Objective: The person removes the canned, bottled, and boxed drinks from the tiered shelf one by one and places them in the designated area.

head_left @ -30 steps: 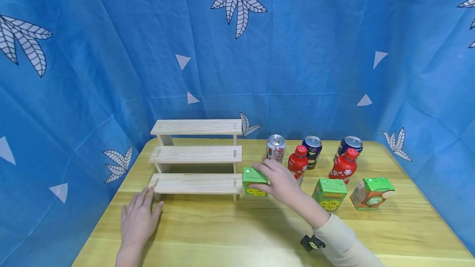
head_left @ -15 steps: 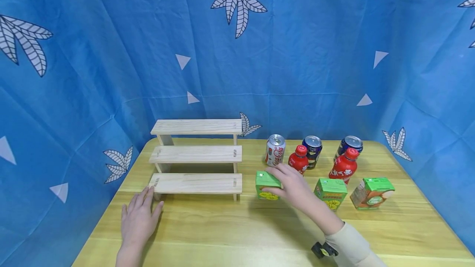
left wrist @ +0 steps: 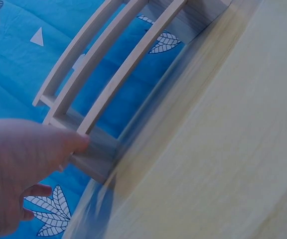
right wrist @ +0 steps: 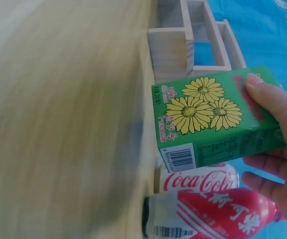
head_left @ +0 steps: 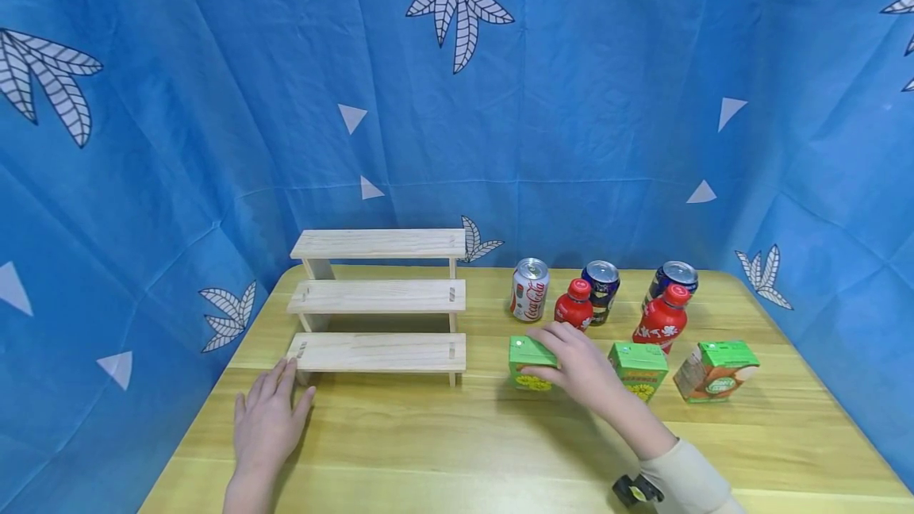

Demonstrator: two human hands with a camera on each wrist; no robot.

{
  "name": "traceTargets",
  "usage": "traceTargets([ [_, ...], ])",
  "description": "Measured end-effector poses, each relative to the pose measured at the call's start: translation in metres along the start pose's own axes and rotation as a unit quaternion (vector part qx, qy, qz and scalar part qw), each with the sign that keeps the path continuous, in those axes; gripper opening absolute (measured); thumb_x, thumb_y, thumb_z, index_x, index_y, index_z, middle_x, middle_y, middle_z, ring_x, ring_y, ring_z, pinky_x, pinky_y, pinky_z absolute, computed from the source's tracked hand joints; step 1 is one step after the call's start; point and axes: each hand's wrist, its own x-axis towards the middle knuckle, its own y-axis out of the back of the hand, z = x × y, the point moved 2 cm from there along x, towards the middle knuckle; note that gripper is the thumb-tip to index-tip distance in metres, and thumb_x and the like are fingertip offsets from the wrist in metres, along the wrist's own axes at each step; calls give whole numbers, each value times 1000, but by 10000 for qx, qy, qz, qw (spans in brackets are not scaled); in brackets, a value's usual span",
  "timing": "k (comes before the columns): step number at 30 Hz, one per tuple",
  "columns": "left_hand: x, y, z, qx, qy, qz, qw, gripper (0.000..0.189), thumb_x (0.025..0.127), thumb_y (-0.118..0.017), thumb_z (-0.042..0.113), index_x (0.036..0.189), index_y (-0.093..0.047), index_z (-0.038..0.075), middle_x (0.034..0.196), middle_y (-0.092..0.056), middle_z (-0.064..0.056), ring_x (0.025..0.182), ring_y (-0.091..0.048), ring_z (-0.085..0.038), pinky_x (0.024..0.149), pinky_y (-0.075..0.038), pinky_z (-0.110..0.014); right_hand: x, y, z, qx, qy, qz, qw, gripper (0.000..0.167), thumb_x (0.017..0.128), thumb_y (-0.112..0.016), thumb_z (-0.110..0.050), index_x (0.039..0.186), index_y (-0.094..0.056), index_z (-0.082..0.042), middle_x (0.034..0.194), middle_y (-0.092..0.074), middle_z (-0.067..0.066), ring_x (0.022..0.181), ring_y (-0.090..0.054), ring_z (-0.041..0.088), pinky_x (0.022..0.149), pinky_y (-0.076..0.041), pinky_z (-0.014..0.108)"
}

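In the head view my right hand (head_left: 580, 367) pinches a green drink carton (head_left: 530, 359) with yellow flowers printed on it. The right wrist view shows my thumb on the front of this carton (right wrist: 208, 117) with my fingers behind it. A red-capped bottle (head_left: 574, 306) and a white Coca-Cola can (head_left: 530, 290) stand just beyond that hand. My left hand (head_left: 267, 419) rests by the front left corner of a three-tier wooden shelf (head_left: 378, 352), fingers fairly straight. In the left wrist view, a fingertip of the left hand (left wrist: 24, 159) touches the shelf's end (left wrist: 96, 159).
A second flowered green carton (head_left: 638, 371) stands right of my right hand, with a brown-and-green carton (head_left: 716, 372) beyond it. Behind are another red bottle (head_left: 662, 320) and two dark blue cans (head_left: 601, 289). A blue curtain (head_left: 571, 101) surrounds the wooden table (head_left: 400, 443).
My right hand has moved the flowered carton to the right and slightly nearer, away from the shelf's right end. My left hand has stayed by the shelf corner.
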Motion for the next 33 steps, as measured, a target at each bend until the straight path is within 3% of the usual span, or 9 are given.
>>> traceTargets([
  [20,0,0,0,17,-22,1,10000,64,96,-56,37,148,-37,4,154,-35,-21,139,-30,-48,111,-15,-75,-11,-5,10,-33,-60,24,10000,53,72,-81,-44,114,-69,-13,90,-59,-5,76,-49,7,63,-48,26],
  [33,0,-1,0,63,-40,35,10000,64,96,-57,36,148,-38,4,154,-36,-21,138,-31,-48,110,-16,-76,-14,-6,12,-84,-410,-385,9984,58,78,-75,-47,122,-66,-11,98,-64,-1,88,-59,14,72,-56,35],
])
